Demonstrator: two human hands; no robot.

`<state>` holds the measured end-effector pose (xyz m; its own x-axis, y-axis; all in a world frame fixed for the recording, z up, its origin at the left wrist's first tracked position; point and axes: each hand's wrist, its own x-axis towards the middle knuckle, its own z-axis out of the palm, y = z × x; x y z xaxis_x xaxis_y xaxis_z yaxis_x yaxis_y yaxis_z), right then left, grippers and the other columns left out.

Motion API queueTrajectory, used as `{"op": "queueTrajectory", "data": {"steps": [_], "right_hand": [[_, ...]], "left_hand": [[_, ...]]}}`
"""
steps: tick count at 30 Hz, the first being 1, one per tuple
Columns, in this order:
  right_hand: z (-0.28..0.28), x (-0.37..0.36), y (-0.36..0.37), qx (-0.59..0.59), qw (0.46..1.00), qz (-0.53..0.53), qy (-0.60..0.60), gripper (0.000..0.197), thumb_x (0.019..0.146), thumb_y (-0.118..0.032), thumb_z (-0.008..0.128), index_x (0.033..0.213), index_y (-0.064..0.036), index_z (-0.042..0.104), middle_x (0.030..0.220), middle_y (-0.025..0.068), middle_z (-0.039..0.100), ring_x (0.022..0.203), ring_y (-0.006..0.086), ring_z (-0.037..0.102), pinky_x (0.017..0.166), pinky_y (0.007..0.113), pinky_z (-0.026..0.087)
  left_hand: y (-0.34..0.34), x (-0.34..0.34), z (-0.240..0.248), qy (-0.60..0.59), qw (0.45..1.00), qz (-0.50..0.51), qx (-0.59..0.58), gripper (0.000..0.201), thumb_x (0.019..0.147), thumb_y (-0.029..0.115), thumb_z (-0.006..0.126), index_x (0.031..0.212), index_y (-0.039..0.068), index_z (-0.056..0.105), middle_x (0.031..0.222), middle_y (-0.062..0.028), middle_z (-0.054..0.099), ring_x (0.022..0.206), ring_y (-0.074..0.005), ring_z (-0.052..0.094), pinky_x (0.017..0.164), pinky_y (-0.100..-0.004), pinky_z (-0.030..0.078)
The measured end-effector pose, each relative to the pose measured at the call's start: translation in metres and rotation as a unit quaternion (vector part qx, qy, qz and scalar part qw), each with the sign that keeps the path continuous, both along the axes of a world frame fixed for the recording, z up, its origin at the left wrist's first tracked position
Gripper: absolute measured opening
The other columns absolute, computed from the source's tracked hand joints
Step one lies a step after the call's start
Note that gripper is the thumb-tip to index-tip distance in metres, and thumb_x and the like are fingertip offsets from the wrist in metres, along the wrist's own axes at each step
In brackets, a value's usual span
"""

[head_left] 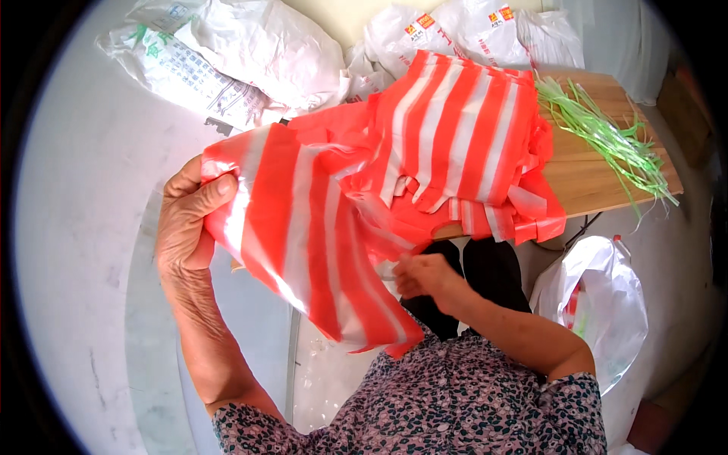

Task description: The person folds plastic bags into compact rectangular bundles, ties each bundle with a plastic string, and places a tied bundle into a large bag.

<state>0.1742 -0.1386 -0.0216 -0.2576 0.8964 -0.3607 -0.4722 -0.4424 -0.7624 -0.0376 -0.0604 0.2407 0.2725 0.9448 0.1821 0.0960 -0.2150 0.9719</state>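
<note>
My left hand (193, 208) is closed on the corner of a red-and-white striped plastic bag (303, 220), thumb on top. The bag hangs slanting down toward my lap. Beside its right edge is my right hand (428, 280), fingers curled together and slightly blurred; whatever they pinch is hidden. Behind, a stack of the same striped bags (462, 129) lies on a wooden board (580, 178), some handles hanging over the near edge.
Green plastic strips (607, 136) lie on the board's right end. Stuffed white plastic bags (265, 61) line the back. A white bag (607, 296) with something red inside stands open on the right. My dark-trousered legs (493, 273) are under the board.
</note>
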Motion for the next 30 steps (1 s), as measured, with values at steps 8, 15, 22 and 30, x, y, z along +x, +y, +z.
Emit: {"op": "queueTrajectory", "data": {"steps": [8,15,22,30], "right_hand": [[0.001,-0.045,0.034,0.051,0.961,-0.009,0.273,0.035,0.092,-0.025,0.057,0.118,-0.0005,0.053,0.109,0.0057,0.061,0.102,0.0156,0.057,0.091,0.033,0.045],[0.027,-0.001,0.028,0.097,0.957,-0.140,0.236,0.047,0.083,-0.001,0.064,0.126,-0.0025,0.046,0.119,0.0067,0.058,0.109,0.0194,0.057,0.098,0.036,0.045],[0.072,0.037,0.017,0.140,0.958,-0.244,0.057,0.041,0.075,0.007,0.066,0.113,0.0020,0.054,0.105,0.0098,0.061,0.095,0.0185,0.061,0.082,0.031,0.051],[0.071,0.062,0.002,0.127,0.962,-0.234,0.066,0.023,0.078,0.006,0.065,0.100,0.0008,0.061,0.089,0.0055,0.064,0.081,0.0125,0.061,0.073,0.024,0.049]], "left_hand": [[-0.017,-0.016,0.003,-0.029,0.999,0.027,0.009,0.035,0.071,0.009,0.078,0.103,0.001,0.067,0.093,-0.0042,0.069,0.082,-0.0134,0.063,0.079,-0.0270,0.050],[-0.015,-0.057,-0.023,-0.009,0.995,0.098,-0.008,0.035,0.073,0.007,0.076,0.105,0.001,0.065,0.094,-0.0054,0.069,0.084,-0.0134,0.063,0.079,-0.0270,0.050],[-0.013,-0.079,-0.080,-0.074,0.986,0.130,-0.078,0.054,0.070,0.013,0.079,0.117,-0.003,0.057,0.106,-0.0086,0.066,0.096,-0.0191,0.062,0.090,-0.0313,0.047],[-0.023,-0.061,-0.124,-0.175,0.963,0.181,-0.098,0.050,0.075,0.000,0.073,0.121,0.001,0.056,0.096,-0.0068,0.068,0.088,-0.0165,0.063,0.079,-0.0278,0.051]]}}
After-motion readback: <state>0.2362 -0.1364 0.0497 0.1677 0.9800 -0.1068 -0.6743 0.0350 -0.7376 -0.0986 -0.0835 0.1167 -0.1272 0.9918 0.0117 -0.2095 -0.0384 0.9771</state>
